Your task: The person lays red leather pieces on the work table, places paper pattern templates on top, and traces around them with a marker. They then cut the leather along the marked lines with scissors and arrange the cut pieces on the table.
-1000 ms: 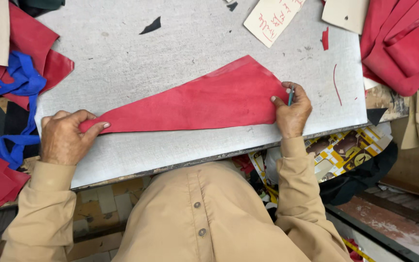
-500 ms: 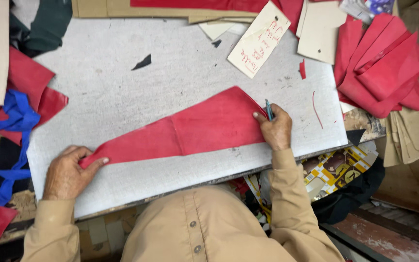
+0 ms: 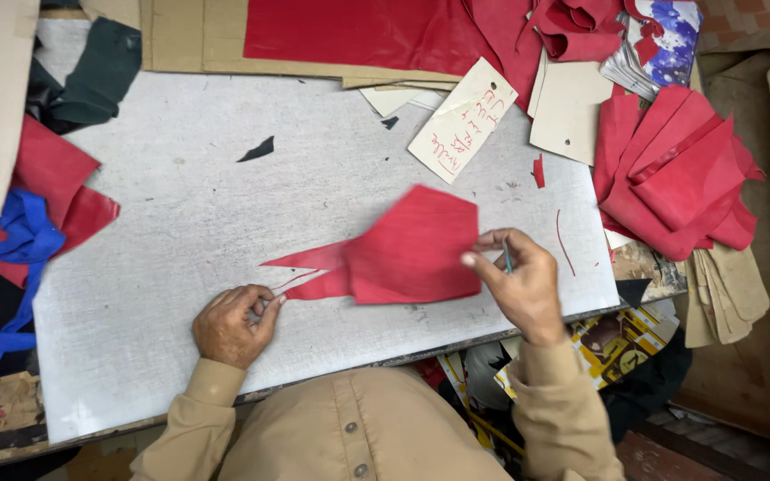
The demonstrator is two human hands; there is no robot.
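right hand (image 3: 523, 289): pinches red piece (image 3: 407, 249), small tool in fingers | left hand (image 3: 232, 322): nips thin strip (image 3: 291, 278) beside piece | advice: pull strip away gently, avoid tearing

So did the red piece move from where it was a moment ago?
Yes. The red piece lay flat and stretched out on the grey board; now its wide end is lifted off the board in the right hand.

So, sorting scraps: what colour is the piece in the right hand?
Red, plain; the piece shows best in the head view.
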